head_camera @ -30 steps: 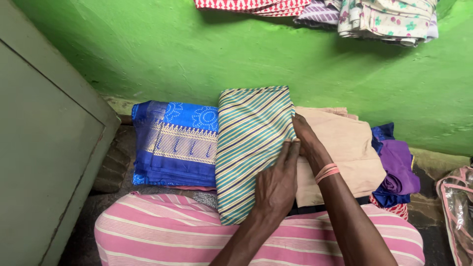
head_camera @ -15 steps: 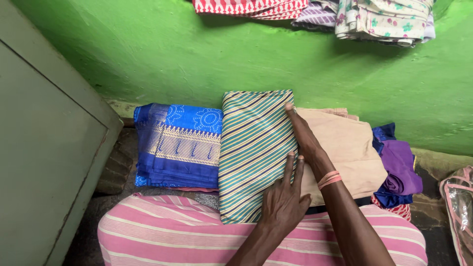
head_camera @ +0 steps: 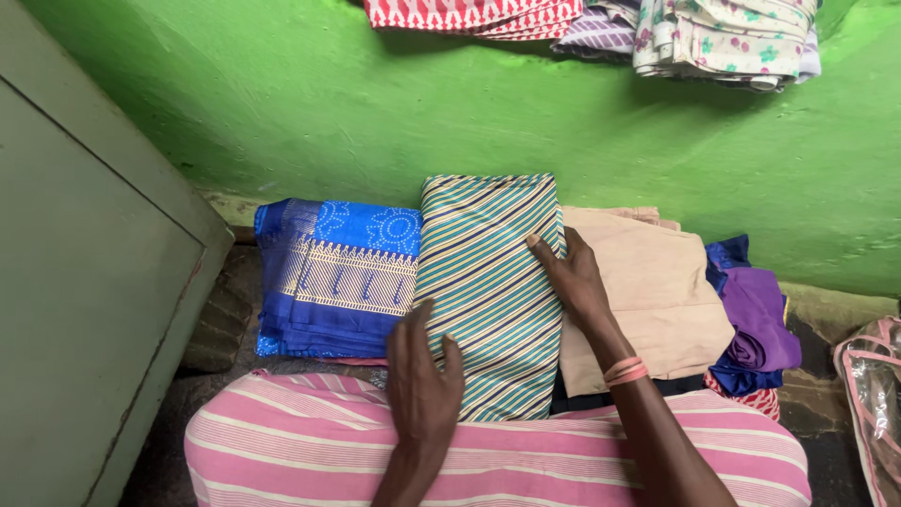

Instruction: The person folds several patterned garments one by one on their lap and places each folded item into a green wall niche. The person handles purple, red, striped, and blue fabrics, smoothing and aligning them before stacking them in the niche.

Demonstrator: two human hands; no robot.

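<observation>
- Here, a grey cabinet [head_camera: 84, 282] stands at far left.
- Blue cloth [head_camera: 333, 272] lies folded, just beside the striped cloth [head_camera: 488, 282].
- Left hand [head_camera: 422, 385] lies flat, fingers apart, on the striped cloth's near-left corner.
- Right hand [head_camera: 572, 277] presses open on its right edge, gripping nothing.
- Beige cloth [head_camera: 648, 291] lies to the right, touching it.

The striped cloth [head_camera: 488, 291], folded into a long rectangle with diagonal teal, cream and navy stripes, lies flat between a blue cloth [head_camera: 328, 277] and a beige cloth [head_camera: 648, 291], overlapping both.
</observation>
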